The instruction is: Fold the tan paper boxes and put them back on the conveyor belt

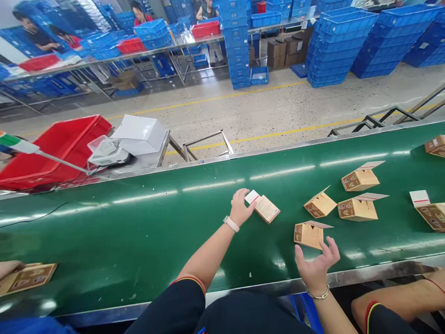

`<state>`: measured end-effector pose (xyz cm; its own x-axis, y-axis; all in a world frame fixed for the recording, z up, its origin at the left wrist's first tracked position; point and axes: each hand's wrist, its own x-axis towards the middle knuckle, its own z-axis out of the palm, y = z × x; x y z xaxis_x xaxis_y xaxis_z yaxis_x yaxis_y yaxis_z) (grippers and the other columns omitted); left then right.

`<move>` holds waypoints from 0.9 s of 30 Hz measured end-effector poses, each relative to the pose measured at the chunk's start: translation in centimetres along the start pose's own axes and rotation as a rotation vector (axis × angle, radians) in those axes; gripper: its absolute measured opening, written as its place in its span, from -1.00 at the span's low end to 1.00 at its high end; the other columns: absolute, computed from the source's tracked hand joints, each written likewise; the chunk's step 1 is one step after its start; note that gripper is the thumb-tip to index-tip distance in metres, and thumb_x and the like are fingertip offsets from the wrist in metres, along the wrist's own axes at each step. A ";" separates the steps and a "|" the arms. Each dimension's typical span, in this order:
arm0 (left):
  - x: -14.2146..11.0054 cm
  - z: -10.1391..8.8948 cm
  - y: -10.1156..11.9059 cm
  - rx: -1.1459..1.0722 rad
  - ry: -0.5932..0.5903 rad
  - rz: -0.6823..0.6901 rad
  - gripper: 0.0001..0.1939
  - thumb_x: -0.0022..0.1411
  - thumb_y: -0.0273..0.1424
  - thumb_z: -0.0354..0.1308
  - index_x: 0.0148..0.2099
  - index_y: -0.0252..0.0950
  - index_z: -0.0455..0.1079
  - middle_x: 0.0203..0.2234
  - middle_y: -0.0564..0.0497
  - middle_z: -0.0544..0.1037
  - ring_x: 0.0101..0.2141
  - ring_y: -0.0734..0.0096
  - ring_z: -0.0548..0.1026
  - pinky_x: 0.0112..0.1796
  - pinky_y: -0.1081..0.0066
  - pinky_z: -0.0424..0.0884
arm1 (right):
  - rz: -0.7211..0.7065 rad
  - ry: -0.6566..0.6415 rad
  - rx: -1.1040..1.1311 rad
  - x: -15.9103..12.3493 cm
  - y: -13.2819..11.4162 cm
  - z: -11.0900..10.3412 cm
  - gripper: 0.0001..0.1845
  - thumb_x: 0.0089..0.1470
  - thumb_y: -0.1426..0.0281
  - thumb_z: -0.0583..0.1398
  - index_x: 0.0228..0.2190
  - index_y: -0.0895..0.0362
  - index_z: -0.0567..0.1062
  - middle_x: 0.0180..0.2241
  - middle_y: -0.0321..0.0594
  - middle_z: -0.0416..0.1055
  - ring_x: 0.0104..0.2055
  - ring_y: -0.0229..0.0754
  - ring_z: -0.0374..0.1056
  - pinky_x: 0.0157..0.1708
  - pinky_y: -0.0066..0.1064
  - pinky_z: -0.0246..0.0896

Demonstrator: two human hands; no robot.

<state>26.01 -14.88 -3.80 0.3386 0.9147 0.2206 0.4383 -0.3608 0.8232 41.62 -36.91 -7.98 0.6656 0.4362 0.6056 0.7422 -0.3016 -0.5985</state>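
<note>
My left hand (242,207), with a pale watch on its wrist, reaches over the green belt. Its thumb and fingers are apart around the white flap of a small brown carton (267,209); I cannot tell whether they touch it. That carton lies on the belt with its flap out to the left. My right hand (318,264), wearing a bracelet, is open, fingers spread, just in front of another small carton (308,234) with its lid raised. Behind that one stand more open-lidded cartons (320,205), (358,209), (359,179).
The green conveyor belt (146,241) runs across the view. More cartons (433,215) lie at right. At far left another person's hand (10,268) touches a flat carton (31,277); a co-worker's arm (396,297) is at lower right. A red bin (69,144) stands beyond the belt.
</note>
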 end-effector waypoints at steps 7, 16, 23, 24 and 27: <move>-0.8 -2.2 -1.2 -0.021 0.001 0.061 -0.78 0.11 -0.33 0.14 -0.16 -0.24 0.39 -0.23 -0.08 0.51 -0.16 0.23 0.48 -0.10 0.21 0.42 | 0.253 -0.194 -0.100 0.8 2.2 4.2 -0.45 -0.05 0.10 0.13 -0.11 0.20 0.30 -0.15 0.09 0.22 0.03 0.22 0.15 0.03 0.16 0.10; -6.0 -0.6 0.7 -0.099 -0.320 0.083 -0.75 0.11 -0.25 0.10 -0.19 -0.25 0.44 -0.29 -0.10 0.54 -0.23 0.19 0.52 -0.23 0.22 0.47 | 0.416 -0.414 0.218 5.4 -1.7 11.1 -0.31 -0.03 0.08 0.17 0.04 0.22 0.26 0.21 0.19 -0.09 0.31 0.17 -0.15 0.21 0.01 -0.05; -9.4 -3.0 1.8 0.058 -0.902 0.101 -0.61 0.11 -0.30 0.06 0.00 -0.27 0.39 -0.10 -0.16 0.51 -0.06 0.15 0.47 0.02 0.13 0.37 | 0.564 -0.588 0.294 -5.9 0.3 3.0 -0.61 0.01 0.23 0.08 -0.16 0.16 0.43 -0.17 -0.05 0.43 -0.23 -0.09 0.40 -0.11 -0.20 0.29; -9.8 -3.4 2.0 0.152 -1.025 0.125 -0.54 0.10 -0.33 0.05 0.07 -0.28 0.35 -0.02 -0.17 0.48 0.01 0.14 0.43 0.07 0.13 0.32 | 0.573 -0.639 0.255 -8.5 0.4 1.4 -0.68 0.00 0.25 0.08 -0.25 0.14 0.46 -0.27 -0.11 0.45 -0.30 -0.12 0.39 -0.17 -0.24 0.30; -10.7 -4.4 2.6 0.477 -1.332 0.202 -0.38 0.07 -0.37 0.05 0.22 -0.30 0.22 0.14 -0.17 0.35 0.14 0.04 0.30 0.14 0.07 0.21 | 0.618 -0.719 0.127 -16.4 0.1 -2.9 -0.74 0.00 0.25 0.03 -0.43 0.10 0.46 -0.44 -0.20 0.46 -0.35 -0.14 0.38 -0.27 -0.32 0.26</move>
<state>19.89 -24.77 -1.67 0.8263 0.0871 -0.5565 0.4320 -0.7319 0.5269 31.00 -46.54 -16.43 0.6983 0.6596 -0.2780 0.2337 -0.5773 -0.7824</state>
